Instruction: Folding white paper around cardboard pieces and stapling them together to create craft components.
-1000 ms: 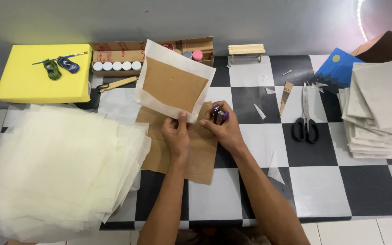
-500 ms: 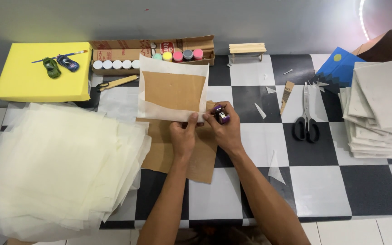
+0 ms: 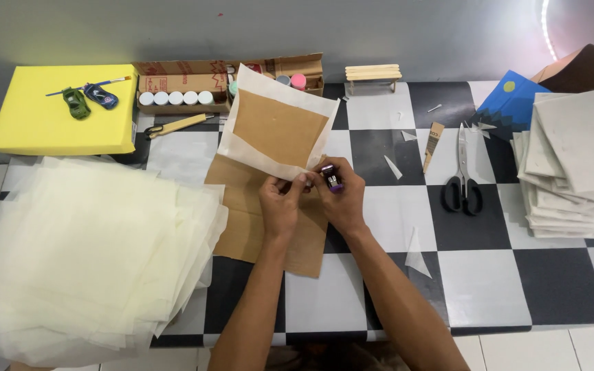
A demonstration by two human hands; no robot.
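Where the head view looked down on the checkered table (image 3: 393, 288), both hands met near its middle, over a brown cardboard sheet (image 3: 242, 220). The left hand (image 3: 280, 206) pinched the lower edge of a card (image 3: 276, 130), brown with a white border, so it stood tilted up and away from the person, its long axis running toward the far side of the table. That card hid part of the cardboard box (image 3: 228, 75) of paint pots behind it; five white lids and two pink ones showed, the rest could not be counted. The right hand (image 3: 342, 199) was closed around one small purple toy car (image 3: 331, 177), just right of the card's lower corner; fingers covered most of it, so its heading was hard to make out. Left of the card, a thick stack of translucent sheets (image 3: 84, 261) ran off the frame's bottom edge. Far left, two toy cars, one green (image 3: 75, 103) and one blue (image 3: 101, 96), lay on a yellow block (image 3: 42, 130). Right of the card lay one pair of scissors (image 3: 462, 172), blades pointing away, and beyond them a pile of grey sheets (image 3: 572, 172), cut off at the right.
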